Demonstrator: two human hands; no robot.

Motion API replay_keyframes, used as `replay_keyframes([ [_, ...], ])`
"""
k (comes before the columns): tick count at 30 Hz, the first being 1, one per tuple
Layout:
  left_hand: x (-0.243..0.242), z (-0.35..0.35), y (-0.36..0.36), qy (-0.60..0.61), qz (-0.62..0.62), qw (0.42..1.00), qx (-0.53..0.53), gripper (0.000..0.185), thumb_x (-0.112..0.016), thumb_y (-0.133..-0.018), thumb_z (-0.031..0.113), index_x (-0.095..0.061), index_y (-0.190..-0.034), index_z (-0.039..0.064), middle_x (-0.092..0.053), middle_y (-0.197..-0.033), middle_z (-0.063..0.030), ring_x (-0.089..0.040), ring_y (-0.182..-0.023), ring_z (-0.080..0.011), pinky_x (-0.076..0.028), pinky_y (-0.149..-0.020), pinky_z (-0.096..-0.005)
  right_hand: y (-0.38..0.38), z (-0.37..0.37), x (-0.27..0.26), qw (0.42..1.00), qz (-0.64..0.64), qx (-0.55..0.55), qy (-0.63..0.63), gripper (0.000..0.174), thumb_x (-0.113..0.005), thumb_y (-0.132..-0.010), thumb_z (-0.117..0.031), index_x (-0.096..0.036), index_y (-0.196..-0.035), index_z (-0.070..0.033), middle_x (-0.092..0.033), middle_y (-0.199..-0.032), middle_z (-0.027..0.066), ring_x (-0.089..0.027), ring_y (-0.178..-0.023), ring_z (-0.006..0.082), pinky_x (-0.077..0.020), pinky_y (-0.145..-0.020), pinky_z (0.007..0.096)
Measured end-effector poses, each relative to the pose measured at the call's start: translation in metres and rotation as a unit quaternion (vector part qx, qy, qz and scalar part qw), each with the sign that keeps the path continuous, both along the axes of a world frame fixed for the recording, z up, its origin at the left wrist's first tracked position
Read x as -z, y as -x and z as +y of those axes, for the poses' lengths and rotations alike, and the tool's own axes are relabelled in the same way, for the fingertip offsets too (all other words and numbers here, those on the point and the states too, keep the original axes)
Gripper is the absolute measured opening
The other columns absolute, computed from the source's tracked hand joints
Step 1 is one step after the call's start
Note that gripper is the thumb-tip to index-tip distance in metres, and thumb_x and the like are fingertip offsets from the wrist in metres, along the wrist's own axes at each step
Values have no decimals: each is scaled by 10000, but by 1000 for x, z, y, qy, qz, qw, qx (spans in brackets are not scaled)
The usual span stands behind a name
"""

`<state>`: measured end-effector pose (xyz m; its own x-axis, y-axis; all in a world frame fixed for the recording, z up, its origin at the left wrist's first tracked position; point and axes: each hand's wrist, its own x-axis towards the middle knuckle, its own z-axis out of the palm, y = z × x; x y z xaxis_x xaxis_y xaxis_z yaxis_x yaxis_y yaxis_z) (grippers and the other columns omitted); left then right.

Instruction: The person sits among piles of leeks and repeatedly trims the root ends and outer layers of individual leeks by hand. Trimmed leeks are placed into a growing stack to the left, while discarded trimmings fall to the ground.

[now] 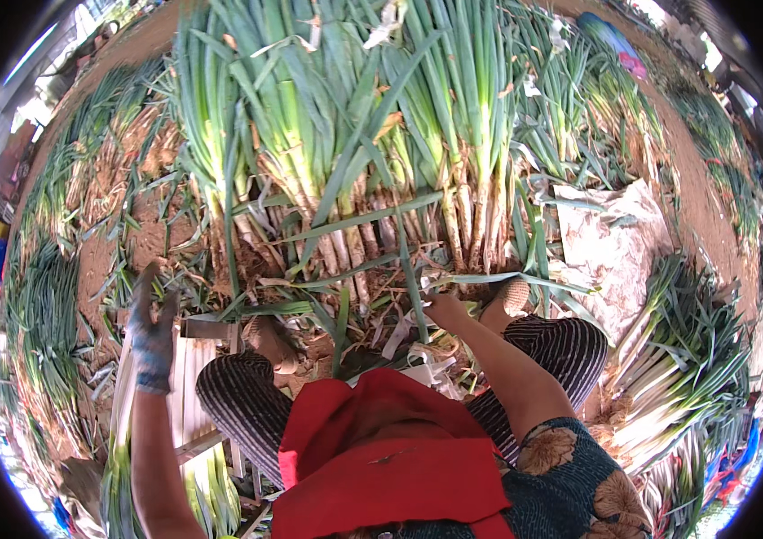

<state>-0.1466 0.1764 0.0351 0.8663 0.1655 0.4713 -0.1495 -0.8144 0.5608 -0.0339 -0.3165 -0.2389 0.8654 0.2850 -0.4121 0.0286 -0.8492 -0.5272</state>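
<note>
My left hand, in a grey-blue work glove, is raised at the left with its fingers apart and nothing visible between them. Beside and below it, pale-stemmed Welsh onions lie on a low wooden rack, roots away from me. My right hand is bare and curled low between my knees, close to a loose green leaf. Its fingertips are too small to make out, so any hold is unclear. Straight ahead, thick bunches of untrimmed Welsh onions stand upright on soil-covered roots.
Stripped leaves and skins litter the ground around my shoes. A dirty pale sheet lies at right, with a pile of white-stemmed onions below it. More onion bunches line the left side. A red apron covers my lap.
</note>
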Motion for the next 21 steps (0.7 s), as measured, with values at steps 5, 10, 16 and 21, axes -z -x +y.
replay_keyframes([
  [5,26,-148,-110,154,61,982,92,441,-654,-858,96,-529,-1278,47,-550,-1271,-148,-515,-1185,-263,-396,-1006,-365,-33,-29,2,987,13,134,-87,474,-612,-846,-350,-592,-1197,-31,-675,-1005,156,-637,-922,283,-494,-801,399],
  [10,66,-201,-146,163,124,968,142,412,-652,-847,98,-559,-1248,73,-552,-1270,-174,-509,-1210,-306,-409,-998,-366,-119,-74,17,940,18,302,-158,563,-638,-858,-281,-470,-1324,-13,-618,-1163,125,-596,-964,200,-476,-816,335],
  [16,38,-204,-150,104,177,962,182,417,-586,-811,-18,-569,-1225,22,-559,-1252,-159,-528,-1174,-242,-423,-971,-342,-230,-106,64,914,-98,374,-124,577,-609,-830,-424,-496,-1244,-38,-611,-1098,173,-589,-981,248,-463,-834,378],
  [21,47,-200,-142,222,227,938,137,402,-579,-837,-1,-558,-1238,17,-555,-1254,-132,-527,-1156,-230,-431,-951,-343,-253,-71,30,933,-33,330,-139,513,-637,-788,-439,-582,-1087,-25,-644,-927,155,-593,-852,200,-481,-708,371],
])
